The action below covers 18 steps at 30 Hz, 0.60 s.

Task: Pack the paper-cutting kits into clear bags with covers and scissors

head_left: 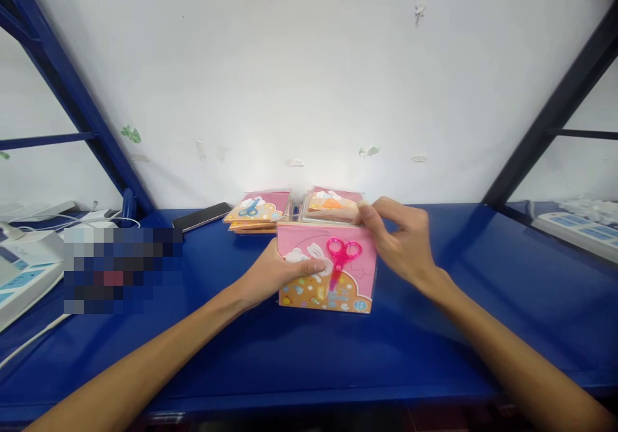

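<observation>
My left hand (294,266) grips a clear-wrapped craft packet (302,293) by its left side, thumb across the front. Its pink and orange card shows a white rabbit, and pink scissors (342,258) lie against it. At the packet's upper right corner, my right hand (400,235) is closed in a pinch on what looks like the clear wrapper's top edge. Just behind stand two piles of similar packets: the left pile (261,210) has blue scissors on top, and the right pile (333,203) is partly hidden by the held packet and my right fingers.
A dark phone (201,216) lies on the blue table (309,361), left of the piles. Power strips (29,277) and white cables sit at the left beside a pixelated patch. Another white power strip (579,232) is at the right. Behind rises a white wall (299,84) between metal posts.
</observation>
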Each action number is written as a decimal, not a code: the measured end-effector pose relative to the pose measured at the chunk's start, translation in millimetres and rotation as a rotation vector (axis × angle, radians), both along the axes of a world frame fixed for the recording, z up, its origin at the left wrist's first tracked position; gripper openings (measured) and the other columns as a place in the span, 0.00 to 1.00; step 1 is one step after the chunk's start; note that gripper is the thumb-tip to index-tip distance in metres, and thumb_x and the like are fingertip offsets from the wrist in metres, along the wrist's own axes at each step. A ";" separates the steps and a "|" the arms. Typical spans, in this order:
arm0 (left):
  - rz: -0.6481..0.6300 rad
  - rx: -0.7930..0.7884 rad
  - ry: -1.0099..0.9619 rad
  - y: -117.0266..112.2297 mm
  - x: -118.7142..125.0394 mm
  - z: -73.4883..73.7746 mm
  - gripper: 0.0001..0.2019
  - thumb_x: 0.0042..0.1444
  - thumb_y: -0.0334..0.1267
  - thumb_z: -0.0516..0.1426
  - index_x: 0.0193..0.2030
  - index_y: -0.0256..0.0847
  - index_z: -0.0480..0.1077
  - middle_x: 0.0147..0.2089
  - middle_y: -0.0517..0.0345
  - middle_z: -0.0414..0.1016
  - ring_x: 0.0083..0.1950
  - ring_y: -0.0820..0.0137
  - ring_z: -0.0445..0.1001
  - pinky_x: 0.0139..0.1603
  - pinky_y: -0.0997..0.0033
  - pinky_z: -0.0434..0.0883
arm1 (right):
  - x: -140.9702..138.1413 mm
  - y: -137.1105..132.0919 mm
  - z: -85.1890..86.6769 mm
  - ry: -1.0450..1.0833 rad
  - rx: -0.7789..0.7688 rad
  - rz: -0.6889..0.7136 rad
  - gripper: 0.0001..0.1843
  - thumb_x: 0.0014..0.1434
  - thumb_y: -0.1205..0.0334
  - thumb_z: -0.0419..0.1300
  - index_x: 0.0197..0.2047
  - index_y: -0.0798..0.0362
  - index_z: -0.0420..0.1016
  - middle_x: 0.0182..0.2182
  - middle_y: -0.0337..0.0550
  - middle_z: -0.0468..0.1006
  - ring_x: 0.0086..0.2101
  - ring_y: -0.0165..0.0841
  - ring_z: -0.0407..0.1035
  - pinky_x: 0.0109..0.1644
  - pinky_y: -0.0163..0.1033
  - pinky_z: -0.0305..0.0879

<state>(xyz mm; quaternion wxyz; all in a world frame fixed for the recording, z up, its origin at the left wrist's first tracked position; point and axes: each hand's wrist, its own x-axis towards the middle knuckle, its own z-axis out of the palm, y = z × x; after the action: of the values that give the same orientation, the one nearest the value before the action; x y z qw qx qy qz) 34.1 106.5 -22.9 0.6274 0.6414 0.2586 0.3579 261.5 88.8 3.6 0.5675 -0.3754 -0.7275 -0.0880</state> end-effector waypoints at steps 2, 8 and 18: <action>0.077 0.059 0.001 -3.8 4.0 1.1 0.28 0.51 0.36 0.71 0.59 0.42 0.72 0.62 0.49 0.77 0.60 0.55 0.77 0.61 0.55 0.74 | -0.7 -1.5 0.2 -0.005 0.012 0.000 0.19 0.70 0.59 0.58 0.26 0.53 0.74 0.22 0.38 0.76 0.24 0.27 0.67 0.31 0.36 0.61; 0.129 0.111 0.009 -7.3 5.5 2.0 0.30 0.49 0.37 0.72 0.59 0.43 0.72 0.59 0.51 0.79 0.58 0.58 0.78 0.60 0.58 0.75 | -1.0 -5.5 2.3 -0.005 0.000 -0.013 0.20 0.70 0.58 0.56 0.26 0.52 0.75 0.22 0.37 0.76 0.23 0.27 0.67 0.30 0.36 0.60; 0.269 0.072 -0.076 9.0 -4.1 0.2 0.23 0.60 0.47 0.64 0.59 0.42 0.68 0.47 0.51 0.83 0.42 0.63 0.83 0.43 0.66 0.78 | 10.1 15.6 -4.1 -0.027 -0.442 -0.045 0.30 0.71 0.44 0.50 0.25 0.54 0.75 0.19 0.35 0.70 0.21 0.27 0.60 0.24 0.36 0.51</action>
<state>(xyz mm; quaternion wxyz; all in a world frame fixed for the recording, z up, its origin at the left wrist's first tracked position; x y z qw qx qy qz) 29.9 115.5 -22.7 0.5597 0.6089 0.3054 0.4719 271.6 104.5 -0.5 0.4597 -0.5054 -0.7281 0.0558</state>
